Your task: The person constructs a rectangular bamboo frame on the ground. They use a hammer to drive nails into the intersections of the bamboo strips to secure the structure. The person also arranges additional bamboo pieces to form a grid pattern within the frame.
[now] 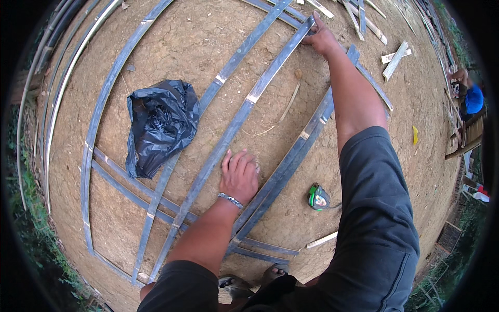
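Note:
Several long grey split-bamboo slats lie across bare dirt. My right hand [321,37] reaches far forward and grips the far end of the middle slat [244,112]. My left hand [239,176] rests flat on the ground, fingers spread, between that slat and the doubled slat [291,156] to its right. A bead bracelet circles my left wrist. A green and black tape measure [318,197] lies on the dirt just right of the doubled slat.
A crumpled black plastic bag [158,122] lies over a slat at left. Short pale wood offcuts [395,60] are scattered at the top right. A person in blue [473,99] crouches at the right edge. My sandalled feet [249,281] show at the bottom.

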Motion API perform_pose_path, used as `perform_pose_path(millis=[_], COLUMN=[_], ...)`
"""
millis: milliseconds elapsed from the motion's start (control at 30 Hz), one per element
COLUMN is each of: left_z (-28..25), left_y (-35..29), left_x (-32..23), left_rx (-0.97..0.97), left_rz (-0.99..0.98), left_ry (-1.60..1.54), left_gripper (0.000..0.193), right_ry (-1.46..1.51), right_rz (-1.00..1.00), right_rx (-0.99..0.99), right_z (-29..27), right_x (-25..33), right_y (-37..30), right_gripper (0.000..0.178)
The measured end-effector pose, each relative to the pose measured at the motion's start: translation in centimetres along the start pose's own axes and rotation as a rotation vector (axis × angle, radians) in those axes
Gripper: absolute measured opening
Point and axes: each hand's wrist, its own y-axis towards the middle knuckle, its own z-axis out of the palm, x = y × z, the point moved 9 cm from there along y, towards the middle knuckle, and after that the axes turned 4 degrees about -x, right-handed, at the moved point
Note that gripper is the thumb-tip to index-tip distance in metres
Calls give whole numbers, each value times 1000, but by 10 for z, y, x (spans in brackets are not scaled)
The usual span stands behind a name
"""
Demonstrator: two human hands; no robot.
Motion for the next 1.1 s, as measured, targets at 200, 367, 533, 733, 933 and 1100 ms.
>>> perform_pose_path(millis=[200,367,533,733,933,1100], left_z=[2,6,1,5,5,5], left_y=[-1,-1,-2,0,-2,-2], left_x=[2,-1,4,0,3,2], left_rx=[26,39,31,25,19,13], left_rz=[-10,-7,-28,-8,-2,2], left_ry=[16,8,17,-6,6,6], left_gripper=[18,18,17,16,17,18], right_ry=[-114,-164,-359,-462,-562,-499], right_rz=[-68,-26,-6,-1,77,25], right_rx=[-31,-43,-114,-203,-190,-207], right_z=[3,-4,6,-11,-13,-13], right_x=[-6,-37,-14,-13,16,6], right_y=[7,27,11,3,-9,-3], right_gripper=[113,107,101,93,95,97])
